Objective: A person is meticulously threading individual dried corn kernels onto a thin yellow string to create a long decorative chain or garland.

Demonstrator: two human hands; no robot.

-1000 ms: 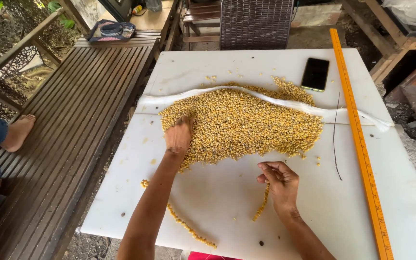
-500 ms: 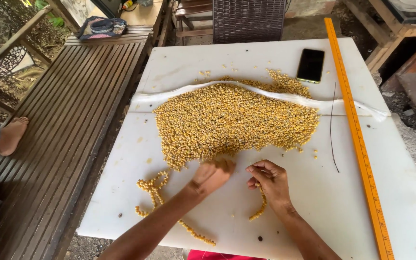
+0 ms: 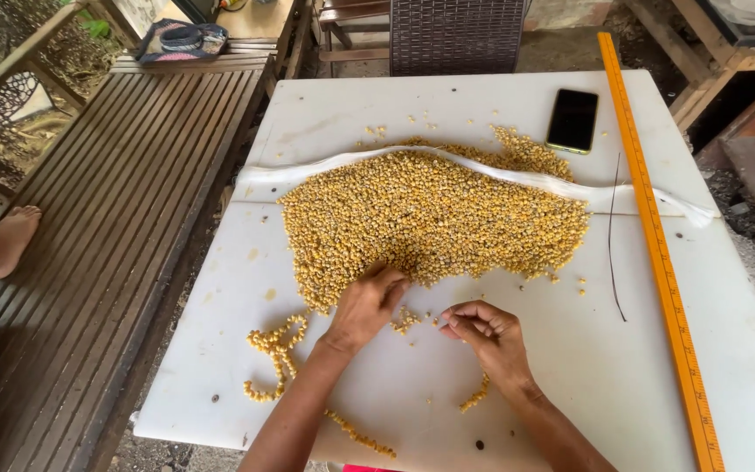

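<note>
- Threading seems to be the work in hand: a strung chain of small yellow shell-like beads (image 3: 274, 354) lies looped at the near left of the white board tabletop (image 3: 570, 367), and a short strung length (image 3: 475, 398) shows just past the right wrist.
- The right hand (image 3: 487, 336) has thumb and fingertips pinched together near the middle of the board; whatever they clamp, likely a thread or needle, is too fine to make out, so I cannot tell for sure.
- The left hand (image 3: 364, 306) rests with fingers curled loosely onto the near edge of the large heap of loose yellow beads (image 3: 430, 218); it is touching them, but I cannot tell whether it grips any.
- A few loose beads (image 3: 405, 322) sit between the two hands; a careless sweep of the left hand could likely scatter them toward the near edge and off the board.
- If the pinch slackens, the thread end could slip and beads already strung could slide back off.
- The looped chain lies near the left forearm; a drag of the arm could pull it off the near left corner.
- Farther out, a long white cloth strip (image 3: 517, 179) runs across the heap, a thin dark wire (image 3: 612, 236) lies to the right, then a long orange ruler (image 3: 657, 245), and a black phone (image 3: 572, 121) at the far right; a hard push on the heap could bury the wire or crowd the phone.
- To the left stands a brown slatted wooden bench (image 3: 124, 201) with another person's bare foot (image 3: 6, 240); beads dropped there would fall through the slats.
</note>
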